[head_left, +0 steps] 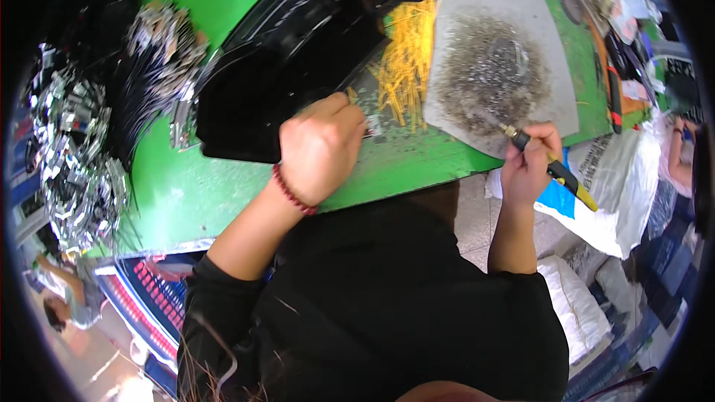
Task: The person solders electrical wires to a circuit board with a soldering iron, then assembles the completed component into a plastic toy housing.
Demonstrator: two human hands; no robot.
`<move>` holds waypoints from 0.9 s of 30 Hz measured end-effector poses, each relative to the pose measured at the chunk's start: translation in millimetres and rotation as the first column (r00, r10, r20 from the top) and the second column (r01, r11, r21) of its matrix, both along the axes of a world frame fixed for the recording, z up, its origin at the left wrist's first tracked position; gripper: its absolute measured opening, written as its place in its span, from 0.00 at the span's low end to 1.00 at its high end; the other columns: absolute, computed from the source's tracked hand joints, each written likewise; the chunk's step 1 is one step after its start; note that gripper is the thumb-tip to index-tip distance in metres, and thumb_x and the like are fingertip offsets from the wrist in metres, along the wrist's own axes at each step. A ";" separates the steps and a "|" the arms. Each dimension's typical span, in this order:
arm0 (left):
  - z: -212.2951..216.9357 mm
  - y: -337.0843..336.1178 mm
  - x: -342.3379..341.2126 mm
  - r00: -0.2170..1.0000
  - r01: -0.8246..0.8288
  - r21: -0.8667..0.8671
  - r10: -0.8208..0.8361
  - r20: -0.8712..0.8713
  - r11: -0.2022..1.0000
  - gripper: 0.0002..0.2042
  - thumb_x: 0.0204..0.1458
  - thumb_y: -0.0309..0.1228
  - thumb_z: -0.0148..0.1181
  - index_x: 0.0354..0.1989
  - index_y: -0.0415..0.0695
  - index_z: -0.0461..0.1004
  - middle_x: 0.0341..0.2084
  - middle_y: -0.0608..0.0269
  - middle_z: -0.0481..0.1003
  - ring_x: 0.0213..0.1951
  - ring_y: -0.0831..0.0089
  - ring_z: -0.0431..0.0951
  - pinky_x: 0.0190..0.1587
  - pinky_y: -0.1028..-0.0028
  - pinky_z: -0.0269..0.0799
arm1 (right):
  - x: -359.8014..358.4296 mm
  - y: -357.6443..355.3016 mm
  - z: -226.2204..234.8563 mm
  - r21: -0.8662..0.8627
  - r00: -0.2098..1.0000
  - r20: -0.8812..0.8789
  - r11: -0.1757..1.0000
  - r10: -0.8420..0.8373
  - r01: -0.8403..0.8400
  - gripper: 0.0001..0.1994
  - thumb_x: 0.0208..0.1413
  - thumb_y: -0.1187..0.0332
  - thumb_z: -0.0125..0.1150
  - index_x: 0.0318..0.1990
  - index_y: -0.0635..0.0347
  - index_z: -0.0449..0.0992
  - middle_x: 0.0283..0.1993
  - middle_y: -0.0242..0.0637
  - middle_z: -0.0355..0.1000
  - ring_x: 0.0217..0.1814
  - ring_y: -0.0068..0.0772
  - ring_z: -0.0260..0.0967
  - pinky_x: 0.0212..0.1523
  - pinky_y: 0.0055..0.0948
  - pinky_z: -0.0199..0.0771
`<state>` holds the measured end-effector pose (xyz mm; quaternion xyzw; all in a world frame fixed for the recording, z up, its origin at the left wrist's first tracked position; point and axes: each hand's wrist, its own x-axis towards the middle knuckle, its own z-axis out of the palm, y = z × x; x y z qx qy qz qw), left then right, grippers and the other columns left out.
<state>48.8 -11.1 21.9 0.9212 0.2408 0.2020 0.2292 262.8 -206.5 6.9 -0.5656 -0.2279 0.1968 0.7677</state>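
Observation:
My right hand (531,160) is wrapped round a soldering iron (560,173) with a black and yellow handle. Its metal end points at a dark, scattered heap of bits (491,67) on a grey board (558,108). My left hand (322,141), with a red bead bracelet at the wrist, is closed by the near edge of a large glossy black plastic housing (242,108). What its fingers pinch is hidden; a small yellowish bit shows beside the knuckles. Between housing and board lies a heap of thin yellow strips (408,59).
The green table (167,201) carries bundles of silvery strips with black leads (82,156) at the left and another bundle (164,45) behind. Red-handled pliers (614,100) lie at the right edge. White sacks (618,186) stand below right. Other people show at both rims.

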 end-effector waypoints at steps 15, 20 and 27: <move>0.5 2.2 -3.8 1.000 -0.007 0.008 0.007 -0.025 1.000 0.04 0.42 0.24 0.65 0.24 0.45 0.76 0.24 0.65 0.72 0.28 0.63 0.77 0.28 0.68 0.72 | -68.6 33.6 -10.1 -0.252 0.929 0.193 0.931 0.317 -0.266 0.12 0.54 0.68 0.64 0.39 0.65 0.71 0.28 0.33 0.72 0.26 0.18 0.68 0.29 0.18 0.68; 1.1 3.8 -1.7 0.996 0.004 0.002 -0.003 -0.084 1.000 0.03 0.43 0.24 0.65 0.24 0.45 0.76 0.25 0.64 0.72 0.29 0.63 0.77 0.28 0.67 0.72 | -68.4 34.6 -11.4 -0.278 0.896 0.283 0.923 0.342 -0.264 0.12 0.55 0.67 0.64 0.39 0.66 0.71 0.28 0.33 0.72 0.26 0.18 0.69 0.28 0.19 0.66; 7.2 6.4 2.5 0.988 0.023 -0.014 -0.025 -0.151 1.000 0.03 0.45 0.24 0.63 0.24 0.44 0.75 0.25 0.63 0.72 0.30 0.61 0.77 0.29 0.65 0.73 | -67.0 35.9 -10.0 -0.314 0.885 0.296 0.911 0.361 -0.266 0.12 0.56 0.66 0.65 0.39 0.66 0.71 0.28 0.34 0.74 0.27 0.19 0.70 0.29 0.19 0.69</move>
